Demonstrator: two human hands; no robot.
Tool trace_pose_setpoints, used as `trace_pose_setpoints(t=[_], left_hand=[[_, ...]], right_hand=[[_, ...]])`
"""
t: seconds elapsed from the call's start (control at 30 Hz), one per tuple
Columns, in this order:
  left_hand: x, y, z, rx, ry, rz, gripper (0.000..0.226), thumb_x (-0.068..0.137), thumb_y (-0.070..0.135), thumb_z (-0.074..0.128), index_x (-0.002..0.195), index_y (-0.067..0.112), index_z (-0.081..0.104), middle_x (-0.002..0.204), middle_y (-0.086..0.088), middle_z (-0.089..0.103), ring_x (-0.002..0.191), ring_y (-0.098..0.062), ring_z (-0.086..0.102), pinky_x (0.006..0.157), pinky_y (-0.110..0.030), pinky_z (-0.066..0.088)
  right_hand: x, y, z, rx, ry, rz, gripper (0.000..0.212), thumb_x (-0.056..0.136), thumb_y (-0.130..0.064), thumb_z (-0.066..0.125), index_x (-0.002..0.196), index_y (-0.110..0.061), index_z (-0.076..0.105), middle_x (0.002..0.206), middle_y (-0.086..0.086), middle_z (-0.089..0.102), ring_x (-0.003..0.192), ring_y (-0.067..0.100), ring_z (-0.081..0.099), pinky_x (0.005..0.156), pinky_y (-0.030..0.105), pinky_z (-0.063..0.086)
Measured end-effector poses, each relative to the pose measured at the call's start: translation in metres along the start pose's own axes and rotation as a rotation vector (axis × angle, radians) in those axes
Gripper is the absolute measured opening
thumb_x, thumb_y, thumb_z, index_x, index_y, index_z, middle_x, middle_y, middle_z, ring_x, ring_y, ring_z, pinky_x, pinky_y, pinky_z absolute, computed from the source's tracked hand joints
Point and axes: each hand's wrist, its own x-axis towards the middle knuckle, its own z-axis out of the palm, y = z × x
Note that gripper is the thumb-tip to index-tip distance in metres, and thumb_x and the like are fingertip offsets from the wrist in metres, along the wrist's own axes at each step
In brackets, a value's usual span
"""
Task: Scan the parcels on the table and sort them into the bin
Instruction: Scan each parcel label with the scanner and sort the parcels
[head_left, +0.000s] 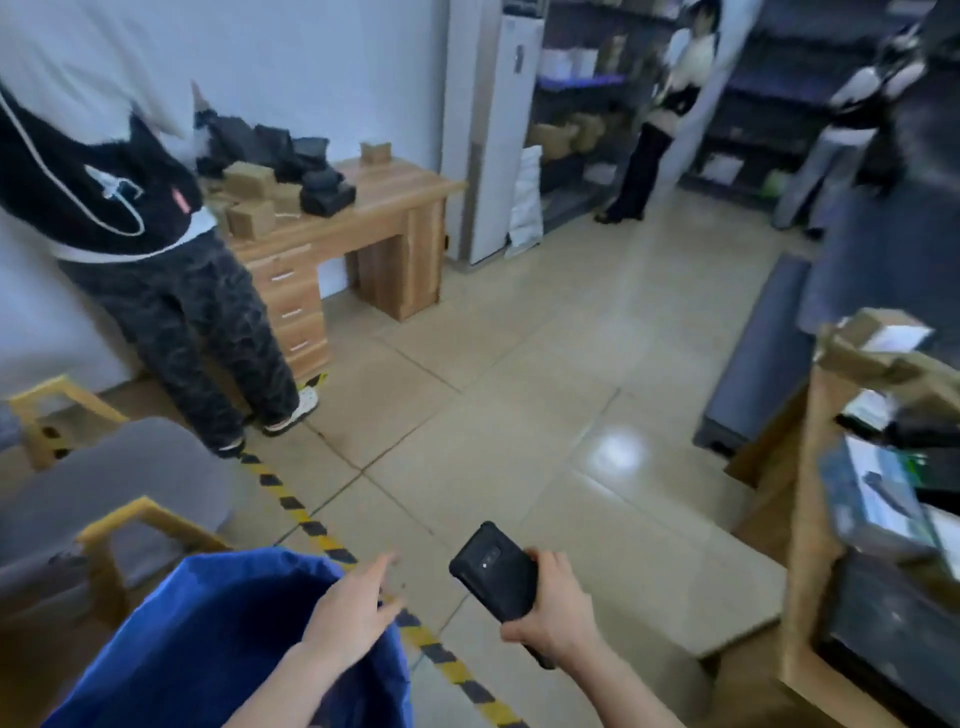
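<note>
Left hand (353, 608) empty, fingers spread, over bin (208, 649) rim | right hand (556, 618) grips scanner (493, 571) | parcels (878, 338) on table (810, 519) far right, nearer right hand

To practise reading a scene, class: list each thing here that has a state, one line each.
left hand: open, fingers straight, holding nothing
right hand: grips the black scanner
black scanner: held in the air
blue bin: mouth open
desk drawers: shut
parcels: lying on the table at right, untouched
</note>
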Motion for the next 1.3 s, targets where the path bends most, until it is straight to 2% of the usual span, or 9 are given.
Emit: trace_pose_setpoints(t=[0.13, 0.2, 0.33, 0.57, 0.73, 0.9, 1.1, 1.2, 1.3], left_hand=[[0.029, 0.099, 0.019, 0.036, -0.099, 0.215, 0.046, 0.094, 0.032, 0.057, 0.137, 0.031, 0.042, 0.102, 0.006, 0.056, 0.091, -0.006, 0.056, 0.077, -0.019, 0.044], [0.039, 0.151, 0.038, 0.021, -0.141, 0.295, 0.049, 0.091, 0.032, 0.061, 0.137, 0.027, 0.044, 0.101, 0.003, 0.057, 0.093, -0.008, 0.056, 0.08, -0.018, 0.043], [0.044, 0.248, 0.091, 0.059, -0.248, 0.41, 0.055, 0.086, 0.04, 0.067, 0.136, 0.031, 0.044, 0.102, 0.004, 0.057, 0.098, -0.01, 0.055, 0.089, -0.022, 0.043], [0.021, 0.387, 0.191, 0.073, -0.375, 0.568, 0.058, 0.087, 0.038, 0.067, 0.138, 0.03, 0.041, 0.111, 0.005, 0.052, 0.103, -0.009, 0.05, 0.085, -0.021, 0.039], [0.004, 0.446, 0.251, 0.081, -0.451, 0.632, 0.06, 0.087, 0.037, 0.068, 0.139, 0.032, 0.04, 0.136, 0.009, 0.045, 0.125, -0.008, 0.045, 0.102, -0.027, 0.041], [0.019, 0.488, 0.296, 0.063, -0.48, 0.704, 0.061, 0.082, 0.043, 0.072, 0.134, 0.03, 0.043, 0.128, 0.013, 0.034, 0.125, -0.011, 0.042, 0.104, -0.029, 0.045], [0.046, 0.533, 0.341, 0.297, -0.398, 0.751, 0.083, 0.076, 0.068, 0.062, 0.146, 0.036, 0.028, 0.153, 0.002, 0.018, 0.144, -0.022, 0.012, 0.117, -0.043, 0.024], [0.055, 0.547, 0.359, 0.359, -0.445, 0.67, 0.089, 0.078, 0.07, 0.059, 0.15, 0.038, 0.017, 0.16, -0.001, 0.003, 0.148, -0.027, -0.003, 0.117, -0.055, 0.019], [0.06, 0.552, 0.372, 0.454, -0.456, 0.653, 0.092, 0.078, 0.072, 0.057, 0.151, 0.038, 0.012, 0.16, -0.004, -0.004, 0.148, -0.028, -0.009, 0.117, -0.061, 0.01]], right_hand=[[-0.032, 0.064, -0.065, 0.047, 0.165, 0.109, 0.084, 0.054, -0.039, 0.075, 0.13, -0.028, 0.041, 0.117, -0.007, 0.045, 0.112, 0.017, 0.054, 0.086, 0.035, 0.048], [-0.05, 0.1, -0.094, 0.073, 0.225, 0.167, 0.088, 0.052, -0.041, 0.077, 0.131, -0.028, 0.04, 0.118, -0.008, 0.044, 0.112, 0.017, 0.053, 0.089, 0.037, 0.048], [-0.091, 0.178, -0.15, 0.099, 0.333, 0.257, 0.092, 0.053, -0.043, 0.08, 0.133, -0.026, 0.038, 0.12, -0.008, 0.041, 0.115, 0.015, 0.047, 0.096, 0.04, 0.046], [-0.168, 0.303, -0.205, 0.158, 0.504, 0.45, 0.092, 0.06, -0.044, 0.08, 0.137, -0.03, 0.032, 0.13, -0.01, 0.038, 0.12, 0.011, 0.044, 0.103, 0.039, 0.041], [-0.202, 0.359, -0.218, 0.191, 0.495, 0.626, 0.089, 0.062, -0.043, 0.082, 0.135, -0.028, 0.033, 0.128, -0.008, 0.04, 0.119, 0.012, 0.045, 0.106, 0.044, 0.04], [-0.203, 0.398, -0.225, 0.242, 0.492, 0.732, 0.087, 0.06, -0.042, 0.08, 0.132, -0.026, 0.035, 0.119, -0.009, 0.039, 0.116, 0.014, 0.046, 0.102, 0.043, 0.041], [-0.181, 0.433, -0.237, 0.28, 0.455, 0.809, 0.084, 0.056, -0.049, 0.079, 0.126, -0.029, 0.037, 0.117, -0.009, 0.041, 0.111, 0.012, 0.046, 0.099, 0.043, 0.042], [-0.167, 0.448, -0.241, 0.3, 0.439, 0.838, 0.09, 0.055, -0.046, 0.08, 0.132, -0.029, 0.036, 0.12, -0.01, 0.041, 0.115, 0.012, 0.046, 0.102, 0.043, 0.04], [-0.157, 0.457, -0.241, 0.309, 0.421, 0.866, 0.09, 0.057, -0.041, 0.078, 0.135, -0.028, 0.035, 0.121, -0.009, 0.043, 0.117, 0.013, 0.045, 0.102, 0.042, 0.039]])
